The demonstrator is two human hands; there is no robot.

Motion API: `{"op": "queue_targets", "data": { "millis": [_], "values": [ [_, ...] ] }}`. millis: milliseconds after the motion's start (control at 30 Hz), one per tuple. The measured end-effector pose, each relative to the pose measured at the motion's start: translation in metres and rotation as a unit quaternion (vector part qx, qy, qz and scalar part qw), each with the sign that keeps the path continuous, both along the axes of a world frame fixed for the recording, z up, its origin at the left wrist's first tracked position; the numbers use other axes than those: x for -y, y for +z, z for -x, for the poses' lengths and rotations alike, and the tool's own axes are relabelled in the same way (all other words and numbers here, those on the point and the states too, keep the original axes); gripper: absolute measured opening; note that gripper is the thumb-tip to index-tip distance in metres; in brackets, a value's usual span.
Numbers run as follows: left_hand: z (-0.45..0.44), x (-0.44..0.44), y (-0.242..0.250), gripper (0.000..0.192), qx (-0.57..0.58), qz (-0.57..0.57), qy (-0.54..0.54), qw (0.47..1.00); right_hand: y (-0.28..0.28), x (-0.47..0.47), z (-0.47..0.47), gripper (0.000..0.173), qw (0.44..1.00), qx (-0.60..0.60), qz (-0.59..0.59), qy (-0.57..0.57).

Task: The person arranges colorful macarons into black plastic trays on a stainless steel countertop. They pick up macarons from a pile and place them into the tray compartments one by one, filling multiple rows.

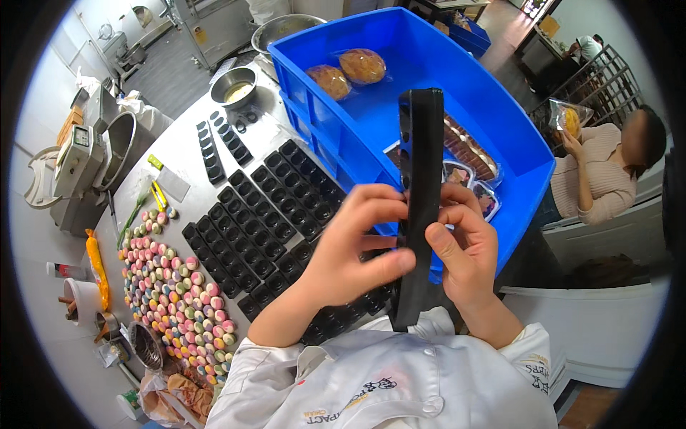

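Observation:
Upright before my chest is a long black plastic tray stack (423, 204), seen nearly edge-on with round cavities along its left side. My left hand (348, 246) grips it from the left, thumb and fingers spread along that side. On the other side, my right hand (466, 241) pinches its edge with thumb and fingers. Below and left, several rows of black cavity trays (241, 225) lie side by side on the steel table (179, 134); my left forearm hides part of them. Many two-coloured round sweets (177, 300) cover the table's left part.
Beyond my hands stands a blue plastic crate (343, 128) holding wrapped breads (363, 66) and packed cakes (471, 147). A steel bowl (234, 88), a scraper (172, 185) and a yellow cutter (158, 195) rest on the table. At right a person (595, 171) holds a wrapped bread.

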State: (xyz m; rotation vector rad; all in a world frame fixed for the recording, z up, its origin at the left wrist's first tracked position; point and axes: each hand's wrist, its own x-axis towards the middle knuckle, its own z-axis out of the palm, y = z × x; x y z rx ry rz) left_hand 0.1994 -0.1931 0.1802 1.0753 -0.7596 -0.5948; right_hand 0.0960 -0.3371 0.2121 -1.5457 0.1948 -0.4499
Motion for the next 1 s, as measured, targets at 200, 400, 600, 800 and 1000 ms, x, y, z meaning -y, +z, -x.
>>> {"op": "queue_targets", "data": {
  "millis": [200, 400, 600, 800, 1000],
  "values": [
    [0.003, -0.006, -0.009, 0.041, -0.019, -0.040, -0.010, 0.999, -0.016, -0.009, -0.010, 0.013, 0.998, -0.017, -0.053, 0.028],
    [0.004, -0.022, -0.016, 0.040, -0.075, -0.062, -0.005, 0.995, -0.022, -0.014, -0.016, 0.011, 0.998, -0.017, -0.004, 0.056],
    [0.004, -0.031, -0.014, 0.036, -0.116, -0.022, -0.008, 0.993, -0.022, -0.017, -0.016, 0.011, 0.992, -0.004, 0.108, 0.068],
    [-0.017, -0.054, -0.034, 0.034, -0.124, -0.057, 0.178, 0.974, -0.022, -0.008, -0.006, 0.014, 0.995, -0.082, -0.054, -0.026],
    [-0.205, -0.162, -0.123, 0.031, 0.002, -0.168, 0.568, 0.806, -0.022, -0.004, 0.002, 0.029, 0.980, -0.030, -0.199, -0.010]
  ]
}}
